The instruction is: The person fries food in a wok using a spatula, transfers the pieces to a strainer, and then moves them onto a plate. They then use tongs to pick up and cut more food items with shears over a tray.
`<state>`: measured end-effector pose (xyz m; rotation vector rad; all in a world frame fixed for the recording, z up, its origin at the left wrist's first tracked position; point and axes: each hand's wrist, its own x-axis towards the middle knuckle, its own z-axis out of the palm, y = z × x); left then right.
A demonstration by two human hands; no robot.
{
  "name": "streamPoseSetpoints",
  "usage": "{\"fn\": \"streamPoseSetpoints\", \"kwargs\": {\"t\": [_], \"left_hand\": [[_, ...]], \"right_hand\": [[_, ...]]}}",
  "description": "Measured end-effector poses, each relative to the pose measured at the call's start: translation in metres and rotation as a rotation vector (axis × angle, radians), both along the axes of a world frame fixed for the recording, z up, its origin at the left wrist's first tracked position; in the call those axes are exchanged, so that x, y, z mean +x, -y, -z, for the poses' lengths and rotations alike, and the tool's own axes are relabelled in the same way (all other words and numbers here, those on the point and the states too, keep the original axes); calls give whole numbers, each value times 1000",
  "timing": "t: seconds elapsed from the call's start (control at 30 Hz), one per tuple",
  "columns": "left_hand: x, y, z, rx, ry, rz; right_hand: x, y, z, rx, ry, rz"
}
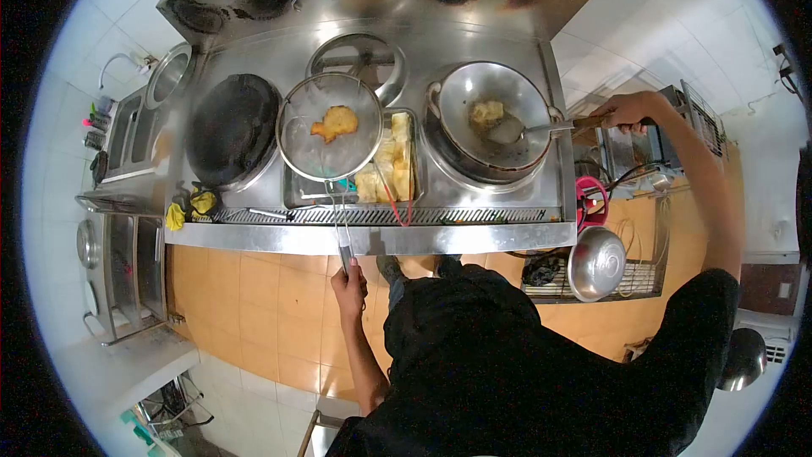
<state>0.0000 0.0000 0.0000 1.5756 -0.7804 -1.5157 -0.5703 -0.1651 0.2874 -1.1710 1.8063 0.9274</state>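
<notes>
My left hand [349,288] is closed around the handle of a round mesh strainer [296,140], which is held above the stove with a golden fried piece [336,123] in it. On the right, my right hand [628,112] grips the wooden handle of a ladle [550,127]. The ladle's bowl dips into oil in the wok [526,97], touching or close beside a pale piece of food [486,112]. Under and beside the strainer, a metal tray [298,195] holds several pale yellow pieces [397,161] and red-handled tongs [403,213].
A black round pan [233,131] sits at the stove's left, with a yellow cloth [175,216] near its front corner. Behind the strainer lies a metal ring burner or lid [393,76]. A metal bowl [596,264] and a pink basket [592,200] are at the right.
</notes>
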Motion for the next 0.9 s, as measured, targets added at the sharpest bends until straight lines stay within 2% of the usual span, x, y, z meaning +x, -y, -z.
{"fn": "streamPoseSetpoints", "kwargs": {"t": [0.07,0.1,0.17,0.3,0.5,0.73,0.83,0.9], "left_hand": [[-6,-8,-5,20,-40,-22],[1,25,0,-49,-18,-21],[0,9,-7,-25,-28,-22],[-6,19,1,-42,-46,-21],[-4,20,1,-54,-53,-9],[-3,18,-6,-51,-37,18],[0,17,-6,-49,-25,34],[2,16,-6,-46,-30,37]], "right_hand": [[-1,-14,2,-130,40,56],[4,-4,13,-198,65,55],[13,-20,17,-138,113,106],[3,-36,44,-285,174,14],[7,-58,66,-370,321,16],[25,-64,39,-297,338,143],[23,-54,18,-256,233,165],[11,-43,12,-238,154,93]]}}
